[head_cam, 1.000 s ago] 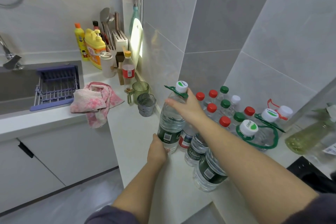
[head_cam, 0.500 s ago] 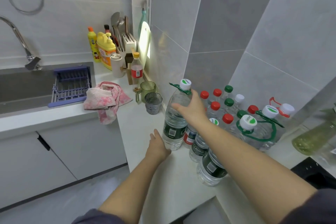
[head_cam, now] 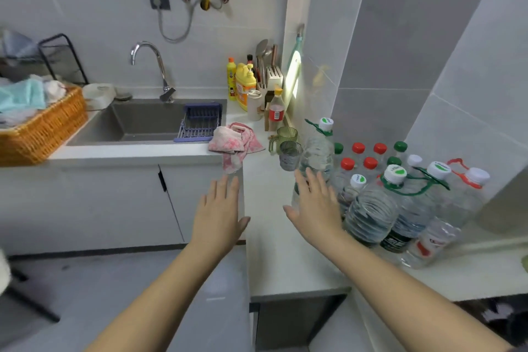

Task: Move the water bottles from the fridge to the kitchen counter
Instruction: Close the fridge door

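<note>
A tall clear water bottle (head_cam: 317, 151) with a white cap and green carry ring stands upright on the white kitchen counter (head_cam: 274, 251), at the left end of a cluster of several water bottles (head_cam: 400, 197) with red, green and white caps. My right hand (head_cam: 315, 206) hovers in front of its lower part with fingers spread, holding nothing. My left hand (head_cam: 218, 214) is open too, in the air left of the counter's edge. The fridge is out of view.
Two glass cups (head_cam: 288, 146) stand behind the tall bottle. A pink cloth (head_cam: 234, 143) drapes over the counter corner. Left of it are the sink (head_cam: 143, 123) with a blue rack, detergent bottles (head_cam: 243, 86) and an orange basket (head_cam: 40, 128).
Both hands have let go of the tall bottle and drawn back from it, fingers now spread. The camera has swung left and pulled back, revealing the sink and basket.
</note>
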Motion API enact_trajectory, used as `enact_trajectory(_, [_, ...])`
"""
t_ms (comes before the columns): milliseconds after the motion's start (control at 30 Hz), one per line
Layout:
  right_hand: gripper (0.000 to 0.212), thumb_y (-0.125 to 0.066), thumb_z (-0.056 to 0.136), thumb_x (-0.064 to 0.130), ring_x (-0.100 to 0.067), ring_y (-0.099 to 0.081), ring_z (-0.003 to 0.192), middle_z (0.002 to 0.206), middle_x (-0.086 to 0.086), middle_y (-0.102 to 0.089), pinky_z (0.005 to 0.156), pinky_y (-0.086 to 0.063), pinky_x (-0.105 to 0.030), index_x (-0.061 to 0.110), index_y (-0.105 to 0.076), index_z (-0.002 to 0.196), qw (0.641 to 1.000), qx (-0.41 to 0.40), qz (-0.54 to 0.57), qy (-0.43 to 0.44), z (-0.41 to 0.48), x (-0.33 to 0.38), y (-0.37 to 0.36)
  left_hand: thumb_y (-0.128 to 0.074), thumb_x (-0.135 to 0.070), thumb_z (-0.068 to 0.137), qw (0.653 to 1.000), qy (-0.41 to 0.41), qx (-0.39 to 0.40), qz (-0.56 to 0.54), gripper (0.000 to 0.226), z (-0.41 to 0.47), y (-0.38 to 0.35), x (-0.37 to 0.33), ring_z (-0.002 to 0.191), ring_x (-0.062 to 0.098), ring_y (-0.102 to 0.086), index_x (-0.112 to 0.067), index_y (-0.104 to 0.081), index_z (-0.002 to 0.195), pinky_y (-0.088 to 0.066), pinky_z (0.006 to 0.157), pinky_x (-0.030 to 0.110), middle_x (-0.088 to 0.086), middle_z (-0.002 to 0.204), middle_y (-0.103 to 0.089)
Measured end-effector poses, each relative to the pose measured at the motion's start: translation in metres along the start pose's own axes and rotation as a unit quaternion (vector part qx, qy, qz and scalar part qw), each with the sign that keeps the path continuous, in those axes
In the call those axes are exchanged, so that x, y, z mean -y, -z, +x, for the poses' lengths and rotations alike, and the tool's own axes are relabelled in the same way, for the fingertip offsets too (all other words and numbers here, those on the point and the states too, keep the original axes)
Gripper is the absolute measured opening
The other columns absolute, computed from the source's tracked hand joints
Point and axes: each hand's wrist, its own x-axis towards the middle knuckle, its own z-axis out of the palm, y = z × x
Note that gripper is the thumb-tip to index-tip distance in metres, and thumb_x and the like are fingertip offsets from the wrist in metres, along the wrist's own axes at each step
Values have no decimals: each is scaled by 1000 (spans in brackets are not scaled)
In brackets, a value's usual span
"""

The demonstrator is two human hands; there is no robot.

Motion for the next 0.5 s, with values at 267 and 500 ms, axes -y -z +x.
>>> enact_trajectory(267, [80, -38, 100, 55, -30, 16, 152, 166, -5, 16, 121, 1, -53, 28, 10, 158, 986, -18, -43, 162, -37, 59, 4, -83, -47, 66, 977, 97, -116, 153, 94, -104, 50, 46, 135, 46, -41, -8, -46, 143, -40, 101, 61, 25, 146, -44])
enact_trajectory(500, [80, -39, 100, 56, -30, 14, 153, 166, -6, 14, 122, 0, -52, 28, 7, 158, 954, -30, 8, 298, -58, 152, 11, -72, -49, 78, 935, 221, -181, 210, 88, -197, 107, 93, 144, 41, -26, -12, -37, 149, -31, 107, 64, 21, 154, -34])
